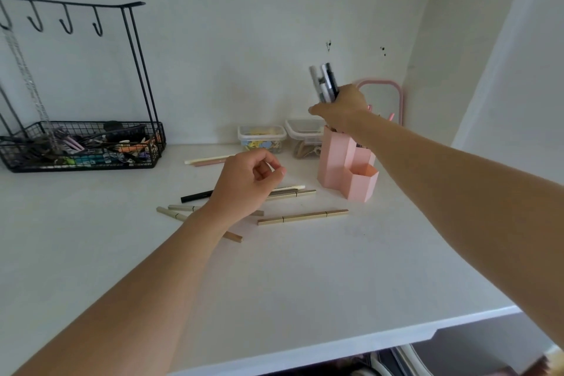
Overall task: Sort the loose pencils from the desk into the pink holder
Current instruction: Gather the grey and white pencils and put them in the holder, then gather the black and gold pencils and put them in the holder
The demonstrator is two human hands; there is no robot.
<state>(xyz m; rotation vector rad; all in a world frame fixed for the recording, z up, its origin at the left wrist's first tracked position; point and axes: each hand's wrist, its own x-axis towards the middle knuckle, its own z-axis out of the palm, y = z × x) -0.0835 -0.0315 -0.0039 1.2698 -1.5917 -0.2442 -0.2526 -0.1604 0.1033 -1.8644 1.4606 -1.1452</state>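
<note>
Black and white pencils (325, 82) stand up in a small bunch in the right hand (343, 110). The fingers are curled tight around the bunch, and the tops stick up above the fist. This hand is right over the tall back part of the pink holder (338, 162), which stands on the white desk (274, 268) near the corner of the wall. The low front cup of the holder has nothing showing in it.

The left hand (247, 183) floats just above the loose pencils on the desk. Its fingers are loosely curled and hold nothing.

Under and around that hand lie the loose pencils. A long gold pencil (302, 217) lies alone, nearest the holder. Two more gold ones (171, 212) lie to the left and are partly hidden by the left wrist. A black pencil (195, 196) pokes out on the left side of the hand. A white one (293, 187) and another gold one poke out on its right side. Two pale pencils (206, 160) lie farther back.

Behind the holder are two clear little boxes (262, 139) by the wall and something with a pink frame (396, 94). Far to the left is a black wire basket (82, 146) full of small things, with a row of hooks (65, 23) above it.
</note>
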